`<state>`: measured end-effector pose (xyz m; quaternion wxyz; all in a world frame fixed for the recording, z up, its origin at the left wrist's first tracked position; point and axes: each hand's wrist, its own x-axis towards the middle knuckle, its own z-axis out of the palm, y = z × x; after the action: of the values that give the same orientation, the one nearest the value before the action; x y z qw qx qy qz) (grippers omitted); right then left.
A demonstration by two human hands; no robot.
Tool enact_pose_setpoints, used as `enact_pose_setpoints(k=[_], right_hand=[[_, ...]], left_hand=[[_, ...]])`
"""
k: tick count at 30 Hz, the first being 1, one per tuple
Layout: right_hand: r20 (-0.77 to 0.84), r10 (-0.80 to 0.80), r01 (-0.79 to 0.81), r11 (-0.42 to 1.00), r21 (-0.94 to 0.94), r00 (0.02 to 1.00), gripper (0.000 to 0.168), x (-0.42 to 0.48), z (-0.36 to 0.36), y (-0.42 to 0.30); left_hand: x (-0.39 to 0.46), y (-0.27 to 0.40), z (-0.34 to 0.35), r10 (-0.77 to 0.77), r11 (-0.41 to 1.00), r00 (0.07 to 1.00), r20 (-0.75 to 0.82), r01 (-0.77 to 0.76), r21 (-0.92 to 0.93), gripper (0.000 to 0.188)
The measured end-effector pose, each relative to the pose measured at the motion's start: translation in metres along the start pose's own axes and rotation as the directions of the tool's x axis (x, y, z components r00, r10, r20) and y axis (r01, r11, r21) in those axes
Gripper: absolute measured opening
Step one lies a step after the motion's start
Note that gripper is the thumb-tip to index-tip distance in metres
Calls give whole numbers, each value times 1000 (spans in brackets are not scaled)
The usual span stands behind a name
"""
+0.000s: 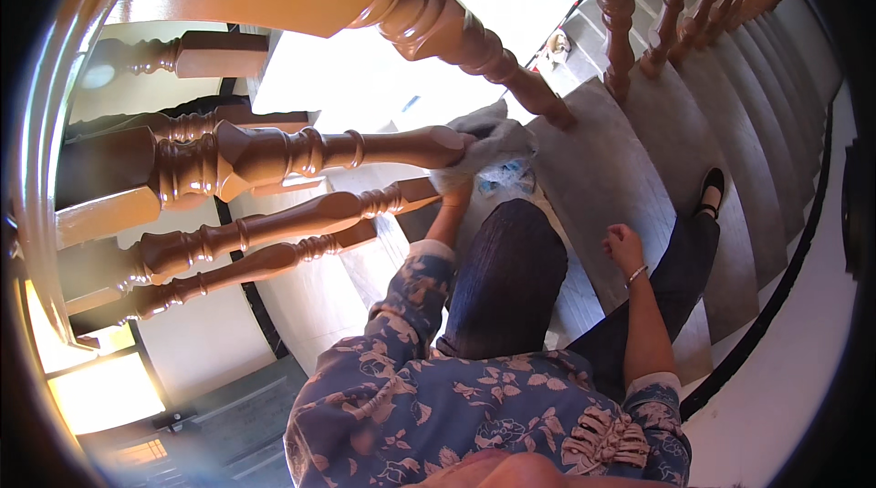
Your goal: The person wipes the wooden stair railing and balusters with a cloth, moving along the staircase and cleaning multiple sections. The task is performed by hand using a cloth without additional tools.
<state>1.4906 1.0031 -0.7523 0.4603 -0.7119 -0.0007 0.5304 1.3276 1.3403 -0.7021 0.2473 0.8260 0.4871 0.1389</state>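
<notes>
My left hand (460, 195) is wrapped around a grey cloth (496, 139), which covers most of its fingers. The cloth presses against the lower end of a turned, varnished wooden baluster (383, 147). Just below the cloth, a clear plastic bag with blue markings (510, 179) lies near my bent knee. Over the stair treads, my right hand (623, 246) hangs with its fingers loosely curled and nothing visible in them. A bracelet (636, 276) circles that wrist.
Several more balusters (274, 231) run along the left, under a glossy handrail (41, 166). Curved grey stair treads (595, 139) fan off to the right, where my shoe (712, 190) rests. A white wall (787, 378) with a black skirting strip (759, 358) borders them. A lower flight (588, 36) shows beyond.
</notes>
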Motion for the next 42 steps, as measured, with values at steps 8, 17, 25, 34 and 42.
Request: enact_pose_setpoints(k=[8, 17, 25, 34, 42], right_hand=[[-15, -22, 21, 1000, -16, 1000, 19, 7, -7, 23], [82, -8, 13, 998, -57, 997, 18, -4, 15, 1], [145, -3, 5, 1000, -18, 989, 20, -3, 17, 7], [111, 0, 3, 1000, -31, 994, 20, -7, 20, 1], [117, 29, -24, 999, -38, 993, 20, -10, 18, 11]], left_hand=[[-9, 38, -17, -21, 994, 999, -25, 18, -106, 26], [-4, -5, 3, 520, 809, 822, -234, -386, 443, 20], [38, -12, -73, 305, 921, 905, 298, -200, -334, 18], [-9, 12, 32, 172, 956, 939, -299, -232, -180, 16], [-8, -15, 19, 198, 961, 980, -36, -201, -192, 15]])
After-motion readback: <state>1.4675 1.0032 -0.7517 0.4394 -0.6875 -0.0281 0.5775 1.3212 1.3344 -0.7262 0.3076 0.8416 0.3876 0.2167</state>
